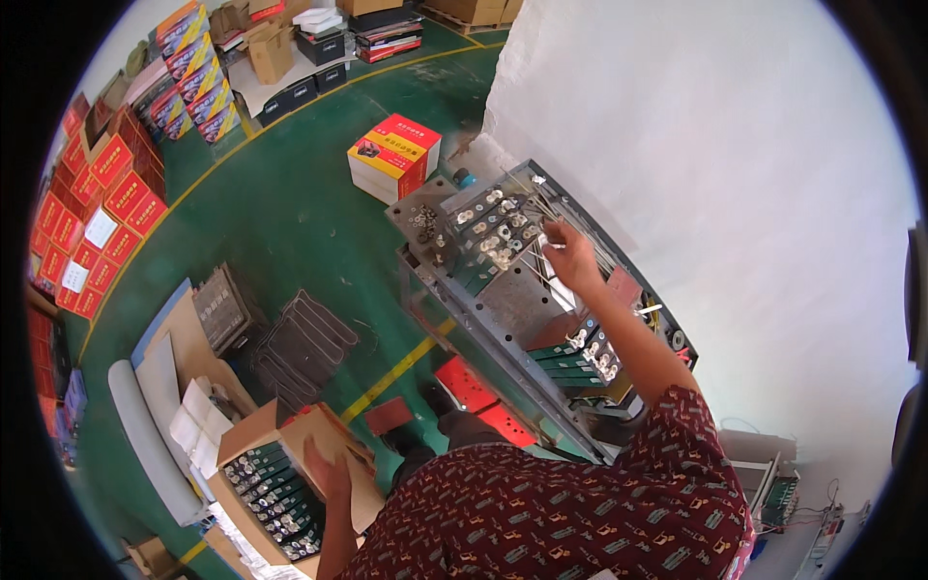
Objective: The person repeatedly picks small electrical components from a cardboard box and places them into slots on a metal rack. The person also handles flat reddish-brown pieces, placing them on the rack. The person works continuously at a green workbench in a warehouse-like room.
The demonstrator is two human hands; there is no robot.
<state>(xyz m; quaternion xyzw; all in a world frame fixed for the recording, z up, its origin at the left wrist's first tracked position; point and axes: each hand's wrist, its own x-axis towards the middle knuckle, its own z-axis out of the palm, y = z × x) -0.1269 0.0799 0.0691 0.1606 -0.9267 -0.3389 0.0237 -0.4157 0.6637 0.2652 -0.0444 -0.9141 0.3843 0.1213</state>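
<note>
At the lower left, my left hand (329,472) is at the open cardboard box (253,430), its fingers stretched out along the inner flap. Rows of dark, green-edged blocks (275,498) with silvery metal terminals fill that box. My right arm reaches over the metal workbench (517,300). There my right hand (570,259) has its fingers curled beside a group of similar terminal-topped blocks (493,227); whatever they hold is too small to make out. Thin metal rods (604,253) lie just beyond that hand. Another row of blocks (570,362) sits nearer me on the bench, partly under my forearm.
A metal plate with small nuts or washers (422,222) is at the bench's far left corner. A red and yellow carton (394,155) stands on the green floor behind it. Red perforated panels (483,401) are beside my feet. A white wall (754,193) bounds the right. Stacked cartons (121,198) stand far left.
</note>
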